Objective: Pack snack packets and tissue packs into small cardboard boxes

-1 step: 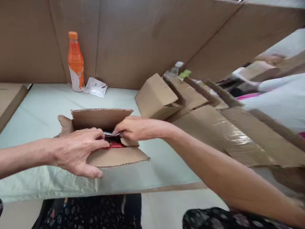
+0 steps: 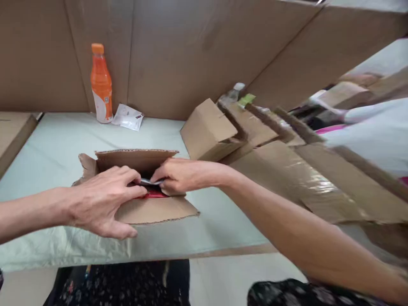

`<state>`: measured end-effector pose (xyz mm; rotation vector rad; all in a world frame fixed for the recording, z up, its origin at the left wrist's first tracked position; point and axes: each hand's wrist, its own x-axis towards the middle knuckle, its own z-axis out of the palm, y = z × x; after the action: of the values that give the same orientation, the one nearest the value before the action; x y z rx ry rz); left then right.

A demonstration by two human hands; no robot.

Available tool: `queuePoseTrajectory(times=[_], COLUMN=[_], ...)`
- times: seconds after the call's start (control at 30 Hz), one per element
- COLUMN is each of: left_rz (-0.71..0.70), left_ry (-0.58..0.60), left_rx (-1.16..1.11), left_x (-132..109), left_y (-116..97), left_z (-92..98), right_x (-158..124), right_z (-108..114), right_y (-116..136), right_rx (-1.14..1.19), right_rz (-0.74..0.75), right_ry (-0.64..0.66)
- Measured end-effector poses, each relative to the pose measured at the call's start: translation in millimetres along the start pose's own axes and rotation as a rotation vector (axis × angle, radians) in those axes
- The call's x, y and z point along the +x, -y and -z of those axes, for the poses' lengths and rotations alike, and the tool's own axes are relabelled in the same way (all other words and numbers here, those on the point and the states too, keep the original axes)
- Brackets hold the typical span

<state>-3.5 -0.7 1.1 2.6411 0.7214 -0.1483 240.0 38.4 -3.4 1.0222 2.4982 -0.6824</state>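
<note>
A small open cardboard box (image 2: pixel 134 161) sits on the pale green table cover, its flaps folded outward. My left hand (image 2: pixel 102 204) reaches over the box's front flap, fingers curled inside and thumb resting by the flap's edge. My right hand (image 2: pixel 180 174) comes in from the right with its fingers pinched. Between the fingertips of both hands is a thin silvery packet (image 2: pixel 150 182), held at the box's mouth. A red item (image 2: pixel 155 194) lies in the box just under the packet. The rest of the box's inside is hidden by my hands.
An orange drink bottle (image 2: pixel 101 85) and a white sachet (image 2: pixel 128 116) stand against the cardboard back wall. Closed small boxes (image 2: pixel 208 129) and taped flat cardboard (image 2: pixel 287 174) crowd the right. A cardboard piece (image 2: pixel 14 131) lies at far left.
Both hands and the packet have sunk very slightly toward the box. Nothing else differs.
</note>
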Motion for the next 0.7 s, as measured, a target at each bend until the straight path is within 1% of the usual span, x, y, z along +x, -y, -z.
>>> queuePoseTrajectory(times=[0.07,0.1,0.13,0.2,0.27,0.33,0.37,0.4,0.43,0.47,0.6,0.7], left_rz=[0.052,0.08,0.12,0.175,0.186,0.166,0.146,0.123,0.099,0.081,0.041,0.018], left_ry=[0.042,0.079,0.155,0.267,0.287,0.275,0.268,0.255,0.237,0.215,0.132,0.052], left_rx=[0.032,0.034,0.012,-0.029,-0.032,-0.032,-0.039,-0.048,-0.054,-0.056,-0.072,-0.116], left_x=[-6,-8,-9,-10,-8,-6,-5,-5,-5,-6,-14,-15], left_y=[2,3,3,5,6,8,8,9,9,10,15,28], left_z=[1.5,2.2,2.8,3.4,2.9,0.9,-0.4,-1.8,-3.1,-4.1,-7.7,-17.0], right_x=[-7,-13,-20,-34,-39,-26,-13,5,27,50,144,206], right_z=[-4,-4,-3,5,15,22,25,26,26,25,28,37], right_y=[1,1,1,-2,-14,-37,-51,-68,-85,-102,-162,-192], right_rx=[0.026,0.06,0.113,0.265,0.414,0.524,0.587,0.655,0.754,0.875,1.015,1.111], right_rz=[0.051,0.076,0.106,0.157,0.147,0.061,-0.013,-0.09,-0.192,-0.308,-0.458,-0.514], right_ry=[-0.032,-0.083,-0.168,-0.39,-0.663,-0.899,-0.977,-1.018,-1.02,-0.995,-0.968,-0.968])
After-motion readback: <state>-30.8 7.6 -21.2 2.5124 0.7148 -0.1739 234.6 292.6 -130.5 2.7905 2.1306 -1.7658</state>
